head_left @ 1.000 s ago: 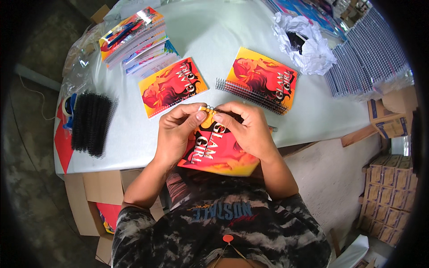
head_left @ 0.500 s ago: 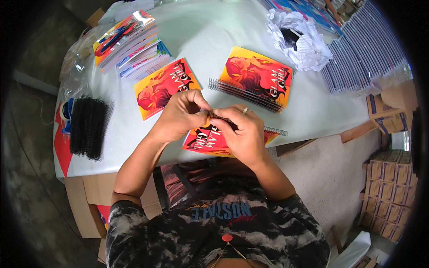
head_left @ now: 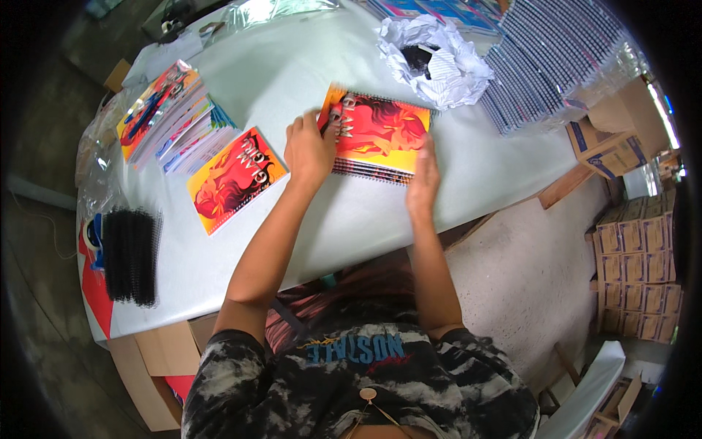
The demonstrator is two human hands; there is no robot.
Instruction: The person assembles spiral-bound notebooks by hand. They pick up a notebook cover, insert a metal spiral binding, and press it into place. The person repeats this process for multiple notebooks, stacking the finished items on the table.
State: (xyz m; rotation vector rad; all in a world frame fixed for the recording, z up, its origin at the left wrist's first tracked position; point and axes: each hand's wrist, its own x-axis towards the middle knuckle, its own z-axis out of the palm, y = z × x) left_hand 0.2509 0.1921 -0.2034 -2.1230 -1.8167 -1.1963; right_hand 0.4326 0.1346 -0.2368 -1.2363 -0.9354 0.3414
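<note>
A spiral notebook [head_left: 386, 135] with a red, orange and yellow illustrated cover lies on top of a small stack of similar notebooks [head_left: 365, 173], its black coil along the far edge. My left hand [head_left: 309, 152] grips its left side, thumb over the cover and the other fingers partly hidden. Against the right edge, my right hand [head_left: 424, 178] holds it with fingers close together, slightly blurred. To the left lies another notebook block [head_left: 238, 179] with the same cover and punched holes along its near edge; no coil shows in it.
A pile of black coils [head_left: 131, 256] lies at the table's left beside a blue tape dispenser [head_left: 93, 233]. Leaning piles of booklets [head_left: 183, 124] stand behind. Crumpled white paper [head_left: 457, 73] holds something black. Stacked bound notebooks [head_left: 552, 62] and cardboard boxes [head_left: 610, 146] stand at the right.
The notebook has moved from the table's near edge onto the stack, turned round. My hands have gone from pinching at its coil to holding its two sides. The view has shifted.
</note>
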